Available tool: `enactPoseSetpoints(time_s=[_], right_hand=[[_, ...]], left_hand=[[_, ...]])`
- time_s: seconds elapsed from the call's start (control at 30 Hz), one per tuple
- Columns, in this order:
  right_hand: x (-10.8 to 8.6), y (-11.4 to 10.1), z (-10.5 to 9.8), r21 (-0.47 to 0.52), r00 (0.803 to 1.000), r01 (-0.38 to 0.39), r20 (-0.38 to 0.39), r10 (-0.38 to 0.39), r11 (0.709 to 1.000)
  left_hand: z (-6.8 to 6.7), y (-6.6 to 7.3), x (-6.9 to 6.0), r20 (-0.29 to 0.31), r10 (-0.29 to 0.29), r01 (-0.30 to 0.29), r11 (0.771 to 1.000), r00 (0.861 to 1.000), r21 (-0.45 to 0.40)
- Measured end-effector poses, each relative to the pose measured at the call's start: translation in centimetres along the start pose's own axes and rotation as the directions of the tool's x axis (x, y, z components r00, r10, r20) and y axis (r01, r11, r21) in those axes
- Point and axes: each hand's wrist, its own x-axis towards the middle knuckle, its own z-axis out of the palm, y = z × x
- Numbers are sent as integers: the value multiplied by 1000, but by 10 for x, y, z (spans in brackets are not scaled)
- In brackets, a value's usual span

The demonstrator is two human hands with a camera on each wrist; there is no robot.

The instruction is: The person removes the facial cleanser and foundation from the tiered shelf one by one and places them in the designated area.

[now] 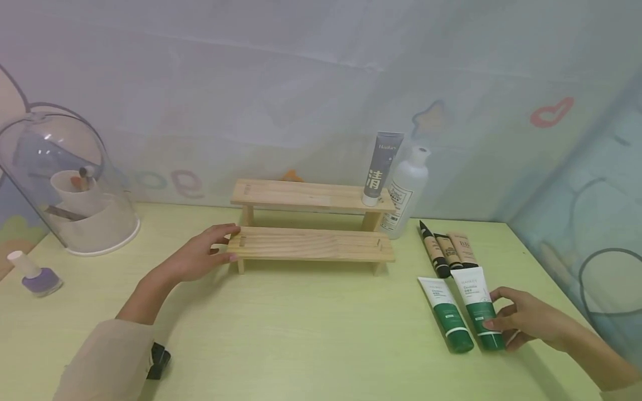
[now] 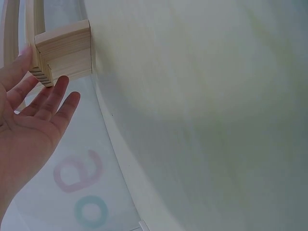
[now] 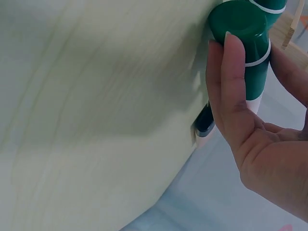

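A two-tier wooden display stand [image 1: 311,245] stands at the back of the table. My left hand [image 1: 200,253] holds the left end of its lower plank, thumb at the front edge and a finger at the back; the left wrist view shows this hand [image 2: 33,110] with its outer fingers extended. At the right, my right hand [image 1: 531,320] grips a green-and-white squeeze tube [image 1: 478,306] near its green cap, thumb on its front and fingers on its far side. Beside it lies a matching tube [image 1: 446,314]. A grey tube [image 1: 382,167] stands cap-down on the top tier's right end.
A white bottle [image 1: 408,186] stands behind the stand's right end. Several small beige-and-black cosmetic tubes [image 1: 448,250] lie behind the green ones. At the left are a clear-domed holder [image 1: 95,223] with brushes and a purple nail polish bottle [image 1: 42,281]. A curtain [image 1: 301,100] hangs behind.
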Motion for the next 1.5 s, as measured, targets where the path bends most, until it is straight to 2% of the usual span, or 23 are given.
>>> enactPoseSetpoints(time_s=[0.3, 0.63, 1.03, 1.5], right_hand=[[0, 2, 4, 16, 1000, -17, 0, 17, 1000], [2, 2, 7, -12, 997, -66, -28, 65, 998], [1, 4, 8, 8, 999, -44, -21, 44, 999], [-4, 15, 1, 91, 1000, -29, -10, 30, 995]], left_hand=[[-1, 3, -1, -3, -2, 2, 1000, 1000, 0], [-1, 1, -1, -6, 4, -4, 1000, 1000, -1], [0, 0, 0, -5, 4, -4, 1000, 1000, -8], [0, -1, 0, -9, -11, 11, 1000, 1000, -2]])
